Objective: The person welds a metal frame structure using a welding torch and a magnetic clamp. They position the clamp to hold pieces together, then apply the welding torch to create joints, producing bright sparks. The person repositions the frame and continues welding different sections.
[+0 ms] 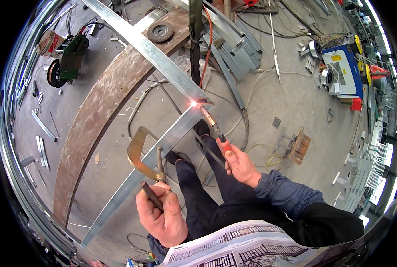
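My right hand (242, 164) is wrapped round the red handle of a welding torch (208, 116). Its copper nozzle meets a bright arc at the corner where two galvanized metal bars join. One bar (163, 62) runs to the far left; the other bar (131, 187) slopes down to the near left. My left hand (165, 213) is closed round the thick rod-like handle of a brass-coloured G-clamp (136, 149). The clamp's frame overlaps the near bar in view; whether it grips the bar I cannot tell.
A curved rusty steel beam (100, 98) spans the left, with a dark disc (160, 32) on it. A wire-feeder unit (71, 60) stands far left. Metal profiles (234, 49) lie ahead; cables cross the floor. A blue-and-white case (343, 71) is at right. A printed sheet (251, 240) covers my lap.
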`<state>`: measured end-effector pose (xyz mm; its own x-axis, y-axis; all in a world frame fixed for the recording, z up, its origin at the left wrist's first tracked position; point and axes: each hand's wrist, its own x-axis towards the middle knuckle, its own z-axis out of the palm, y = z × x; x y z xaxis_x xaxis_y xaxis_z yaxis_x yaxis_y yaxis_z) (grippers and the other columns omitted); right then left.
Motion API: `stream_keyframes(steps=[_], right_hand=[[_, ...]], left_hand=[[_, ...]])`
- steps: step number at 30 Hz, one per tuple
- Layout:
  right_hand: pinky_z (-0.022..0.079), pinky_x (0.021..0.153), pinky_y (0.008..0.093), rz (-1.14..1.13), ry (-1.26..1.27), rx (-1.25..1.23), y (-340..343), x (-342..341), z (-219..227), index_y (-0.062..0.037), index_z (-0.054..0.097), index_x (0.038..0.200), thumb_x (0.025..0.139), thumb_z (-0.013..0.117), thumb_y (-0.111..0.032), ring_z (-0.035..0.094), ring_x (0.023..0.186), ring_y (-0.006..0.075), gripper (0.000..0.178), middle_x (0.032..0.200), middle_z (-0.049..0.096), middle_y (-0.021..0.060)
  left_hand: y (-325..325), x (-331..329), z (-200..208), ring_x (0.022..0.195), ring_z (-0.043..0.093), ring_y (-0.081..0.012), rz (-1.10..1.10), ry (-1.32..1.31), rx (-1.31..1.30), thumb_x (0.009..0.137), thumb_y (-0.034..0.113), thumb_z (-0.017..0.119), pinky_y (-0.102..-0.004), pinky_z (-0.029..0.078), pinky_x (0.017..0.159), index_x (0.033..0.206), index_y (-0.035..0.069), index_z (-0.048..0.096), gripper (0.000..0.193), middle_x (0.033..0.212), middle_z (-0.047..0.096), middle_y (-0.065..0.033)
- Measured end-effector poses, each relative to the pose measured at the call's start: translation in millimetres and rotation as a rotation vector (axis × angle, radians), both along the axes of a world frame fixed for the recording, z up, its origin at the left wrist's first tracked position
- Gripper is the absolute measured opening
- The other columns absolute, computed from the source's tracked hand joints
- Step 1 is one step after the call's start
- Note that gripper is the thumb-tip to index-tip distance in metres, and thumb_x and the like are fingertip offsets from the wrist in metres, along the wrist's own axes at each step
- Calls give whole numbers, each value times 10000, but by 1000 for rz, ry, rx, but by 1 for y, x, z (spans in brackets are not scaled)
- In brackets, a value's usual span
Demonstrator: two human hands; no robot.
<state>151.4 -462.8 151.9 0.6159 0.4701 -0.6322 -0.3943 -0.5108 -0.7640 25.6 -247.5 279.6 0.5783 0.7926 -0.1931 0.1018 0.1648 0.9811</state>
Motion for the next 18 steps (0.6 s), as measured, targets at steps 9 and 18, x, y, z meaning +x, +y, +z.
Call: stream_keyframes(steps=[9, 18], right_hand=[[528, 624, 296, 1, -12, 9, -3, -3, -5, -65, 529, 1608, 1129, 463, -692, 633, 626, 130, 791, 759, 632, 49], [527, 632, 284, 27, -12, 7, -6, -3, -6, -36, 500, 1618, 1125, 454, -697, 637, 637, 129, 825, 771, 639, 53]], left_hand=[[1, 1, 3, 652, 456, -24, 4, 15, -12, 1053, 110, 776, -200, 330, 630, 1218, -37, 584, 293, 819, 577, 16], [3, -4, 2, 731, 497, -41, -16, 9, -36, 1051, 89, 777, -201, 395, 694, 1236, -22, 575, 295, 1025, 638, -39]])
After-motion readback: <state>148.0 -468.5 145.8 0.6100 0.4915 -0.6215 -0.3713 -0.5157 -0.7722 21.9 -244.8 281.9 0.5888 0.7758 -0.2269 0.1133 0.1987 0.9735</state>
